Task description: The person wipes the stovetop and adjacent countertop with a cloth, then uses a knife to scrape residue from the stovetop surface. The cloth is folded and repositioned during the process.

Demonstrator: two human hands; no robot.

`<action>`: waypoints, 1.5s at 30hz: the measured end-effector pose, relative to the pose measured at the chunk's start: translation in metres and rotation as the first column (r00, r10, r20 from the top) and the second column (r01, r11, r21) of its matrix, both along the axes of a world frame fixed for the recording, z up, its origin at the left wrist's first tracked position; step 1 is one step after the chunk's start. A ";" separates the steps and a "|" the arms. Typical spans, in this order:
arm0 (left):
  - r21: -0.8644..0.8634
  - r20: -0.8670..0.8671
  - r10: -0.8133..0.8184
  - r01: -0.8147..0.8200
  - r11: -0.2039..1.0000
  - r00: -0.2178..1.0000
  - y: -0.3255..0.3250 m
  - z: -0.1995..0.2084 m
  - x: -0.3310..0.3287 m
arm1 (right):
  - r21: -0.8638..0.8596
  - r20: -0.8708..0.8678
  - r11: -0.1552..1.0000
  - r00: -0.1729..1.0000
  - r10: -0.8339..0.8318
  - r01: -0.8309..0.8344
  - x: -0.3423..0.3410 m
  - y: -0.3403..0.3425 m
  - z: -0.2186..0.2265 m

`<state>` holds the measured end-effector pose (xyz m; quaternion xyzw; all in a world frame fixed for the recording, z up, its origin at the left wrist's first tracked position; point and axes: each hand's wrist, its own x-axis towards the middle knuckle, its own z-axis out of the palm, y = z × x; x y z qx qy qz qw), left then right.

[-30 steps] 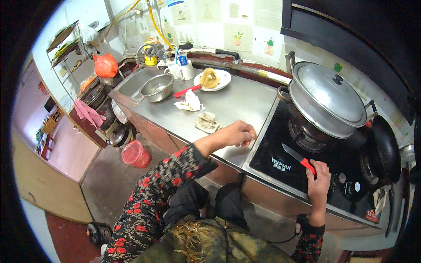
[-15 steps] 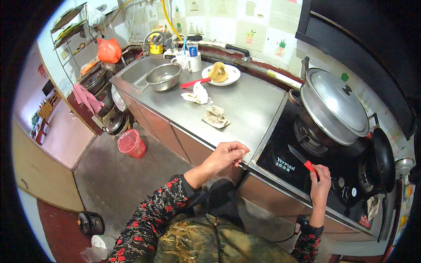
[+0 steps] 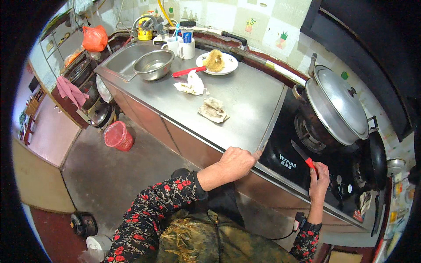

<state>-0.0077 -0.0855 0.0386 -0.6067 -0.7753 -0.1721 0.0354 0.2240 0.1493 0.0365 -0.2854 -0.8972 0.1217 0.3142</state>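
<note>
My right hand (image 3: 319,177) grips a small knife (image 3: 301,152) by its red handle, the blade pointing up and left over the black stove top. My left hand (image 3: 234,163) is at the front edge of the steel counter, beside the seam with the stove. Its fingers are curled in and a fingertip points right, touching or just above that edge. Whatever it may pinch is hidden. A crumpled, soiled cloth or tissue (image 3: 213,110) lies on the counter beyond it. Farther back is a crumpled white tissue (image 3: 193,84).
On the counter stand a steel bowl (image 3: 153,65), white mugs (image 3: 187,50) and a white plate (image 3: 229,65) with a tan bristly thing (image 3: 214,60) and a red handle (image 3: 188,72). A large lidded pot (image 3: 337,105) sits on the gas stove (image 3: 274,144). A red bin (image 3: 118,135) stands on the floor.
My left hand has moved right and down to the counter edge near the stove, its back now turned up. My right hand still holds the knife. The view has shifted slightly.
</note>
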 end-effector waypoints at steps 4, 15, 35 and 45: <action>0.017 0.002 -0.073 0.073 0.997 0.997 0.000 -0.005 -0.008 | 0.001 0.004 0.999 0.999 -0.035 0.035 -0.003 -0.004 0.002; 0.220 0.109 -0.177 0.150 0.964 0.978 -0.013 -0.013 -0.013 | -0.072 -0.039 0.997 0.999 -0.036 0.033 -0.004 -0.005 0.003; 0.185 0.250 0.055 -0.103 0.977 0.967 -0.010 -0.005 0.000 | 0.024 -0.050 0.996 0.996 -0.079 0.080 0.003 0.000 -0.004; 0.163 0.160 -0.045 0.018 0.986 0.986 -0.006 -0.013 -0.014 | -0.237 0.077 0.970 0.996 -0.041 0.059 -0.007 -0.022 0.026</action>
